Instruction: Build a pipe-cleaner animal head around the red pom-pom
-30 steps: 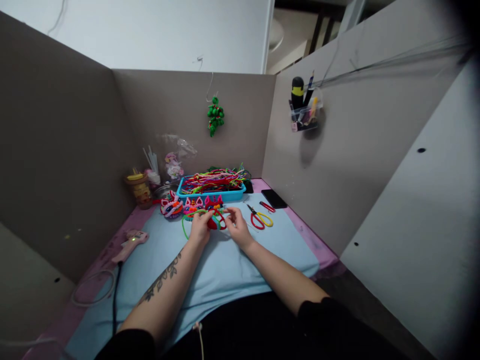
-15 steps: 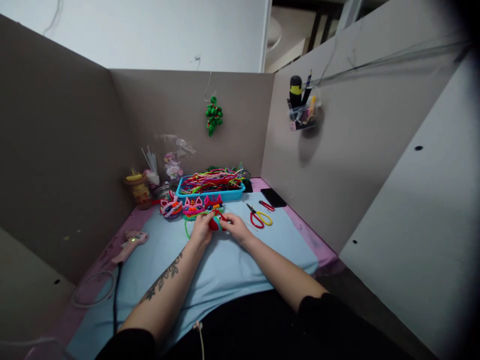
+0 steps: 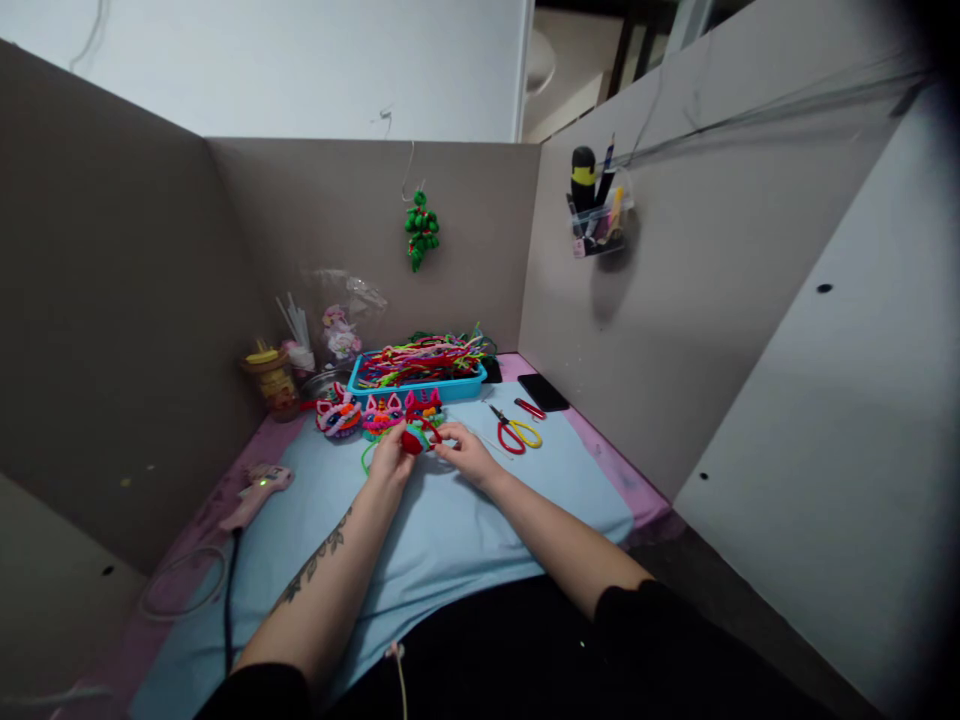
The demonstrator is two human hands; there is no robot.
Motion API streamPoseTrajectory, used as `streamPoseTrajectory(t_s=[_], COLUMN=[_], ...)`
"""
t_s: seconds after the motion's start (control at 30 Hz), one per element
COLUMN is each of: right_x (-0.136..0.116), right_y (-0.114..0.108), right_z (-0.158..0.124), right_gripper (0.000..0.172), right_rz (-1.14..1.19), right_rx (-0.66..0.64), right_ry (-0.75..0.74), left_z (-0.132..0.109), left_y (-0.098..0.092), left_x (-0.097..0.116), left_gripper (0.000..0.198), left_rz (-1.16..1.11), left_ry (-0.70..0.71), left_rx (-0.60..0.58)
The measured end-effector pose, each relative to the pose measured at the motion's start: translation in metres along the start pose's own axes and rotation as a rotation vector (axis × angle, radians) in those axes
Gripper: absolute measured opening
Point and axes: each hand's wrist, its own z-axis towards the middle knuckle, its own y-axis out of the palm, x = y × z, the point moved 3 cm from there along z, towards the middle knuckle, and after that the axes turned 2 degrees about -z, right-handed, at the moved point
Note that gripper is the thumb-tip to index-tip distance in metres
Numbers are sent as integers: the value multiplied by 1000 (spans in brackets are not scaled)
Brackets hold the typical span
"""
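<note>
My left hand (image 3: 390, 456) grips a small red, green and blue pipe-cleaner piece (image 3: 414, 440) above the blue cloth. A loop of red pipe cleaner (image 3: 433, 427) rises from it toward the right. My right hand (image 3: 463, 452) is closed at the piece's right side, thumb and forefinger pinching the red pipe cleaner. A green pipe cleaner (image 3: 366, 456) trails out left of my left hand. Just behind the hands stand colourful pipe-cleaner animal heads, a pink-eared one (image 3: 383, 412), a red one (image 3: 424, 405) and a striped one (image 3: 337, 412).
A blue tray (image 3: 420, 391) heaped with pipe cleaners stands at the back. Scissors (image 3: 517, 432), red-handled snips (image 3: 530, 408) and a black phone (image 3: 543, 392) lie right. A pink glue gun (image 3: 259, 492) with a cord rests left. Grey panels (image 3: 375, 220) enclose the table.
My hands have drawn slightly apart. The left has turned the piece, showing more of its red and green side, while the right has shifted to the red pipe cleaner at its edge.
</note>
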Motion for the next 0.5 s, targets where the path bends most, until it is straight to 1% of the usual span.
streamPoseTrajectory(t_s=[0.13, 0.27, 0.37, 0.47, 0.5], right_x=[-2, -9, -12, -12, -11], right_y=[4, 6, 5, 3, 2], right_z=[0, -1, -1, -1, -2], right_gripper=[14, 3, 3, 3, 7], right_rz=[-102, -161, -200, -195, -181], right_rx=[16, 55, 88, 57, 41], right_ry=[-34, -124, -172, -153, -133], left_z=[0, -5, -7, -9, -9], left_y=[0, 4, 7, 7, 6], left_x=[-4, -12, -12, -7, -5], left_gripper=[13, 11, 11, 14, 15], left_rz=[4, 16, 36, 80, 100], left_ry=[-68, -91, -68, -9, 19], left_rx=[-4, -28, -43, -57, -62])
